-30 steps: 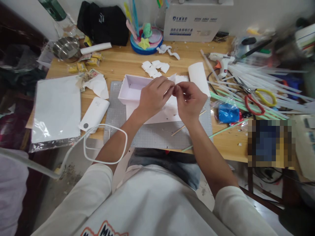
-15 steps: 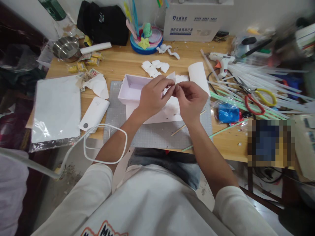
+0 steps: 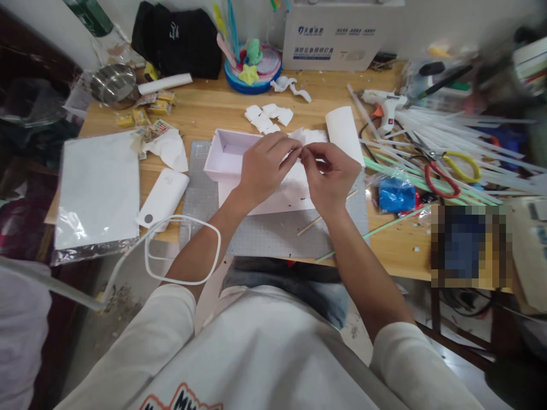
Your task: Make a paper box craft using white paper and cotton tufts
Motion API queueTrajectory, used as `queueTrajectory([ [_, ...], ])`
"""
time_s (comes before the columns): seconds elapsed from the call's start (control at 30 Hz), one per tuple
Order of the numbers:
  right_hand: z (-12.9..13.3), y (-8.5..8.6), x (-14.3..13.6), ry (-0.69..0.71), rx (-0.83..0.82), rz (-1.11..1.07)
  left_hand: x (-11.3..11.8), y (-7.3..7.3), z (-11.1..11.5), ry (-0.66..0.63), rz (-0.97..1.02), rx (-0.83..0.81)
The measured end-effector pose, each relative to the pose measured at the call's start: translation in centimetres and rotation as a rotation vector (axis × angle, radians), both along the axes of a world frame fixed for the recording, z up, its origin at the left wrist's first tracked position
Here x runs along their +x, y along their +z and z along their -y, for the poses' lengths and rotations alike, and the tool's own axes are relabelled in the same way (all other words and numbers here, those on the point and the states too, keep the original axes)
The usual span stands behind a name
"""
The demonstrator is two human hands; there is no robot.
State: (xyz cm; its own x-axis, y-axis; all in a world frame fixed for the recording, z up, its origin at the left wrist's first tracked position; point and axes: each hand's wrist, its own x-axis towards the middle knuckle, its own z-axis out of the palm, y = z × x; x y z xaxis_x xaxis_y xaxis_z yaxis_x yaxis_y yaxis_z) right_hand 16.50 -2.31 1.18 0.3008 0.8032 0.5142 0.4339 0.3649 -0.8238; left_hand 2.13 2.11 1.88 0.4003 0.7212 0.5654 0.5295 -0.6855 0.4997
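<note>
My left hand and my right hand meet fingertip to fingertip above a white sheet of paper. Both are closed in a pinch. Whatever lies between the fingertips is too small to make out. Just left of my left hand stands an open pale lilac box, partly covered by that hand. Under the paper lies a grey cutting mat. A thin wooden stick rests on the mat near my right wrist. Small dark bits lie on the paper between my hands.
Behind the hands are torn white paper pieces and a curled white sheet. At right lie a glue gun, scissors, many translucent sticks and a blue packet. A white power bank and a metal bowl stand left.
My fingertips have shifted very slightly left and stay pinched close together. An upright bit of white paper behind them no longer shows. The things on the table have stayed put.
</note>
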Motion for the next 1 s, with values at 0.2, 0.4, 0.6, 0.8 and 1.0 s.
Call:
queueTrajectory([
  [0.2,0.0,0.1,-0.1,0.022,-0.014,-0.046,0.2,-0.1,0.1,0.003,0.006,-0.023],
  [0.4,-0.3,-0.4,0.0,0.045,-0.065,-0.117,0.3,0.3,0.2,0.001,0.034,-0.033],
  [0.6,-0.3,-0.3,0.0,0.059,-0.07,-0.146,0.3,0.5,0.3,0.033,0.008,-0.008],
  [0.8,-1.0,-1.3,0.3,0.101,-0.068,-0.264,0.2,0.5,0.4,0.021,-0.043,0.033],
  [1.0,-0.9,-1.1,0.2,0.102,-0.076,-0.265,0.2,0.2,0.2,0.002,-0.025,0.02],
])
